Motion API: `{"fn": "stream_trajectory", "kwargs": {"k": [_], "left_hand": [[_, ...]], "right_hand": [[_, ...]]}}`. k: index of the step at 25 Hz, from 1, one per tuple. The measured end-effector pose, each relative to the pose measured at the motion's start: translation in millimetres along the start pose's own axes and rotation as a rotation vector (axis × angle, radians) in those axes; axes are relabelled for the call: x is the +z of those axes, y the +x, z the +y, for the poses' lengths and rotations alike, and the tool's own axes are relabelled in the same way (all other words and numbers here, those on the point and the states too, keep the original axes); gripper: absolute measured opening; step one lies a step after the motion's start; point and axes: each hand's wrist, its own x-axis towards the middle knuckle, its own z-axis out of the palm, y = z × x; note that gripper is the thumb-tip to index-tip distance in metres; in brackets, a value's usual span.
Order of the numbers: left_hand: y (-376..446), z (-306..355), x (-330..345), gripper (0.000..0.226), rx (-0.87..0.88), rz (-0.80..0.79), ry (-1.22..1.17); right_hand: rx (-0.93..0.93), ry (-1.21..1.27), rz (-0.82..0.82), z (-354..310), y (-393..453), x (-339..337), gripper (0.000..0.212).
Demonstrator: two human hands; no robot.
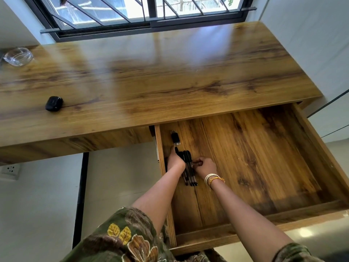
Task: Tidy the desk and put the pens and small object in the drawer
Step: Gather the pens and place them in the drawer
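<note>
The wooden drawer (264, 167) stands pulled out under the desk. Several black pens (188, 171) lie bunched side by side on its floor near the left wall. My left hand (175, 159) presses on the bunch from the left and my right hand (205, 165) pinches it from the right, both holding the pens. A small black and clear object (175, 138) lies on the drawer floor just beyond the pens. A small black case (54, 104) sits on the desk top (151, 82) at the left.
A glass ashtray (18, 56) stands at the desk's far left corner. A barred window (143, 14) runs behind the desk. A wall socket (10, 169) is low on the left wall, and a black desk leg (81, 195) is beside the drawer.
</note>
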Motion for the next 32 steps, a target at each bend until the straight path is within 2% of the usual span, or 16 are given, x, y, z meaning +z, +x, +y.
{"fn": "stream_trajectory", "kwargs": {"k": [4,9,15,18,20,23,26,32], "left_hand": [[2.3,-3.2,0.2,0.049,0.006,-0.001,0.071],[2.3,-4.8,1.8,0.037,-0.005,0.02,0.007],[-10.7,5.1,-5.2,0.064,-0.021,0.027,0.042],[-21.3,13.0,-14.8,0.058,0.003,0.061,0.125],[-26.9,17.7,-23.1,0.046,0.085,0.089,0.136],[-37.9,24.0,-43.0,0.036,0.302,0.159,0.038],[-43.2,25.1,-79.2,0.027,0.437,0.313,-0.004],[-19.1,-2.5,-174.8,0.029,0.402,0.502,0.001]], "right_hand": [[-0.006,-0.001,0.004,0.3,1.6,0.8,0.018],[-0.006,0.007,-0.009,0.4,4.5,-0.6,0.017],[0.026,0.056,-0.019,-5.1,4.6,-6.1,0.015],[-0.008,0.016,0.017,-16.1,2.4,-10.2,0.015],[-0.065,-0.02,0.046,-28.5,-0.4,-13.2,0.017],[-0.224,-0.047,0.101,-58.4,-6.2,-15.1,0.016],[-0.342,-0.023,0.17,-98.2,-12.2,-10.7,0.013],[-0.423,-0.018,0.176,-169.2,-10.0,32.2,0.016]]}}
